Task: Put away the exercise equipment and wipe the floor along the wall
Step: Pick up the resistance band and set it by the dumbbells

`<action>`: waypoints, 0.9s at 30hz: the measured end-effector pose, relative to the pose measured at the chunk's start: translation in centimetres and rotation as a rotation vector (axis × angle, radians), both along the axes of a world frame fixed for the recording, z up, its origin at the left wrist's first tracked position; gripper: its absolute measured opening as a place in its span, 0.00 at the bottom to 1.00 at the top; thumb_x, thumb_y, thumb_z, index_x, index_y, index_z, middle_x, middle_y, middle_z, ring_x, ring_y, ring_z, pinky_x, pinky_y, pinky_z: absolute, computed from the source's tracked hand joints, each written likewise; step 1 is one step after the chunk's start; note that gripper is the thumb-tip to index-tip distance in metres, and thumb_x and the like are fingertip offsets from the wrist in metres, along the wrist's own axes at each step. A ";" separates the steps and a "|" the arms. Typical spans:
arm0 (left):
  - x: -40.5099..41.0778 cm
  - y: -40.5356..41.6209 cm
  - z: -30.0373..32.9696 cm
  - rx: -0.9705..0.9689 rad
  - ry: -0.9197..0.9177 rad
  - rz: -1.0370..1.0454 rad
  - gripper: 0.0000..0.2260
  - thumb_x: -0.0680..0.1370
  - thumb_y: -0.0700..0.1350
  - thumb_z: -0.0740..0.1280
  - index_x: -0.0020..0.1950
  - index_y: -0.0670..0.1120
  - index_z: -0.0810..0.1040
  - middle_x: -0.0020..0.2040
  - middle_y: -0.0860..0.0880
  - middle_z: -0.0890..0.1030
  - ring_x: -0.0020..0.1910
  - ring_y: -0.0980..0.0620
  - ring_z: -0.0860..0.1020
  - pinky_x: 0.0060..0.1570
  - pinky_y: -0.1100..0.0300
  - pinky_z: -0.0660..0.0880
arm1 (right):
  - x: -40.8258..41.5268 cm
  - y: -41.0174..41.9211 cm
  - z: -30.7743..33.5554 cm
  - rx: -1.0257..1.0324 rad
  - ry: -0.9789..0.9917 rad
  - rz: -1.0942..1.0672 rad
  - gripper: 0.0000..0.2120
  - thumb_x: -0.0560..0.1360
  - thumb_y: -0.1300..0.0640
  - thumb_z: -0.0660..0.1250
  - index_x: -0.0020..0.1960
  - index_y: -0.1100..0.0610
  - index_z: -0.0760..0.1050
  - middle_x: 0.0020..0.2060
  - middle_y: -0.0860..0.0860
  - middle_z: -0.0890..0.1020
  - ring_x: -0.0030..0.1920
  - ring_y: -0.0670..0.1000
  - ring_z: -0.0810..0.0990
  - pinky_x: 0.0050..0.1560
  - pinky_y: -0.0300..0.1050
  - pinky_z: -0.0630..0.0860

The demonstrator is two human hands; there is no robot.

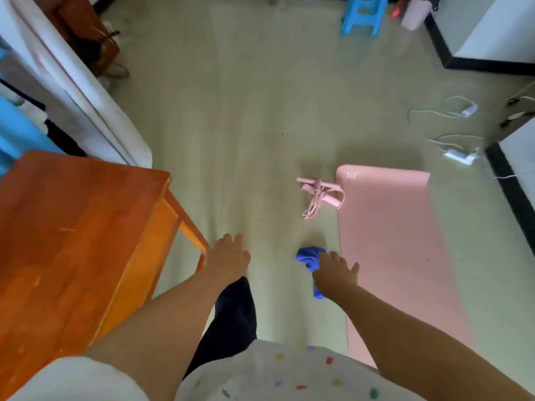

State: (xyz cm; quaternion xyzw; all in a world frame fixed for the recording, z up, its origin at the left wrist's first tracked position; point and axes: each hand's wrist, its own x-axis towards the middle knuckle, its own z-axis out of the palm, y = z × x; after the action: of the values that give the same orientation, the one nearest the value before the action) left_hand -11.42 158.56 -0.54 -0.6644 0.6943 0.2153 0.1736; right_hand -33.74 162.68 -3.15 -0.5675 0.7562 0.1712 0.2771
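a blue cloth [309, 260] is held bunched under the right hand [333, 274], probably kept ready for wiping once the gear is cleared, while the left hand [228, 256] is held out loose and grasps nothing. the pink mat [390, 241] is laid flat at right and the pink band [318, 195] is left on the floor [246, 125] against its far left corner. an orange table [72, 241] is set close at left, and white cables [451, 134] lie along the right wall, where wiping may be hindered.
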 end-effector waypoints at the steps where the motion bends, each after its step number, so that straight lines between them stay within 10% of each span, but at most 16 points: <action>1: 0.4 -3.3 0.4 0.016 0.012 -0.024 0.21 0.82 0.50 0.51 0.74 0.47 0.58 0.68 0.44 0.66 0.65 0.45 0.68 0.64 0.48 0.67 | 0.3 -2.6 0.1 0.013 -0.010 -0.056 0.22 0.76 0.58 0.54 0.69 0.52 0.62 0.68 0.52 0.65 0.68 0.53 0.65 0.71 0.59 0.53; 16: -13.1 -32.7 -2.7 0.213 0.076 -0.482 0.25 0.80 0.47 0.54 0.76 0.46 0.53 0.69 0.42 0.66 0.66 0.43 0.67 0.62 0.49 0.67 | -8.5 -23.9 -3.1 0.124 -0.060 -0.588 0.19 0.79 0.54 0.55 0.69 0.53 0.62 0.65 0.54 0.67 0.66 0.55 0.68 0.67 0.54 0.61; 27: -22.9 -51.9 -13.5 0.317 0.038 -0.498 0.23 0.80 0.46 0.55 0.76 0.47 0.55 0.69 0.43 0.67 0.65 0.43 0.68 0.61 0.49 0.68 | -17.1 -42.9 -12.1 0.185 -0.175 -0.563 0.21 0.80 0.52 0.53 0.72 0.54 0.59 0.68 0.55 0.67 0.66 0.56 0.68 0.64 0.53 0.65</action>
State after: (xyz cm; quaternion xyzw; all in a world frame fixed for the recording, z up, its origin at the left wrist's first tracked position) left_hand -34.36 106.62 -14.06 -0.4340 0.7968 0.2844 0.3096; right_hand -50.85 119.79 -15.23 -0.3205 0.8383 0.1061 0.4281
